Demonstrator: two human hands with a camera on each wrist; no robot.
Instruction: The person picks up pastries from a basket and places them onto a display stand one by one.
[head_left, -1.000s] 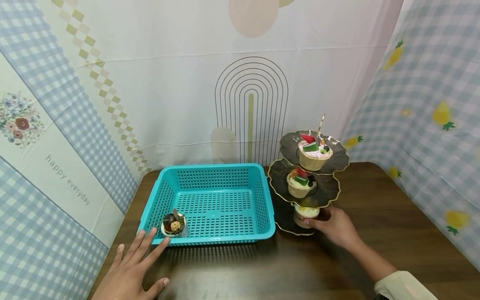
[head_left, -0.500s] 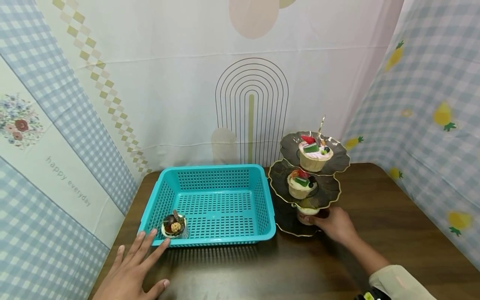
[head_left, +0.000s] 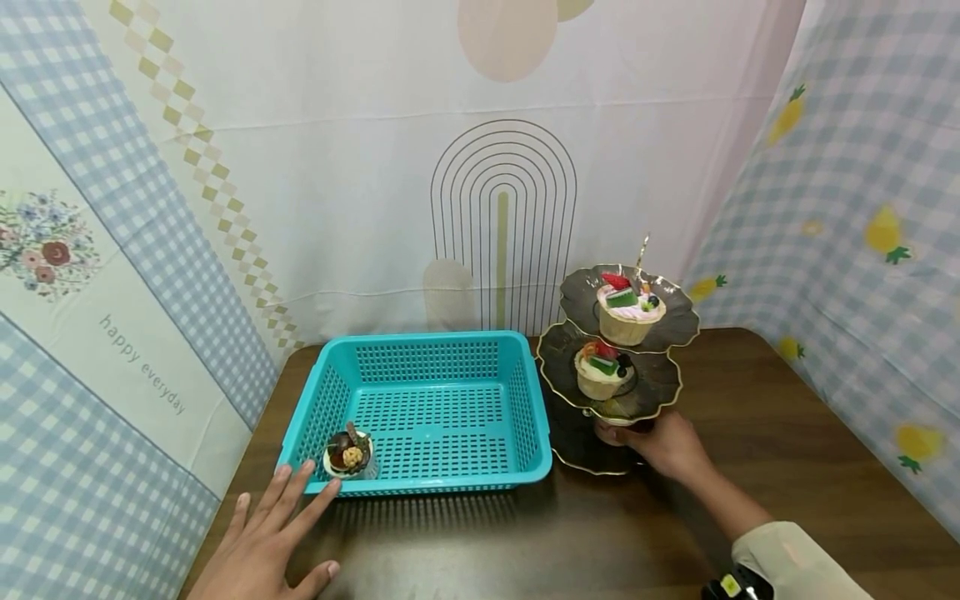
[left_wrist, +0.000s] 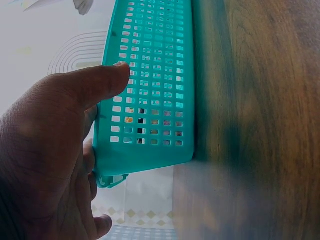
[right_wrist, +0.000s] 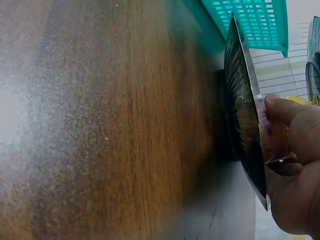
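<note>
My right hand (head_left: 671, 450) reaches under the middle tier of a dark three-tier dessert stand (head_left: 678, 325) with gold wavy edges. Its thumb and fingers grip a small dessert cup (head_left: 609, 434), seen at the bottom tier. The middle tier hides most of the cup's top. In the right wrist view the cup (right_wrist: 274, 135) stands against the bottom plate (right_wrist: 242, 107). My left hand (head_left: 262, 537), fingers spread, is at the front left corner of a turquoise basket (head_left: 450, 483). In the left wrist view its thumb lies against the basket wall (left_wrist: 150, 155).
One cream-topped tart (head_left: 632, 323) sits on the top tier, another tart (head_left: 597, 382) on the middle tier. Inside the basket's front left corner is a chocolate-topped dessert cup (head_left: 349, 454). Patterned cloth (head_left: 337, 208) hangs behind the wooden table (head_left: 465, 550).
My right hand has slid the dessert cup slightly farther in beneath the middle tier, so less of its top shows. The left hand keeps its place at the basket.
</note>
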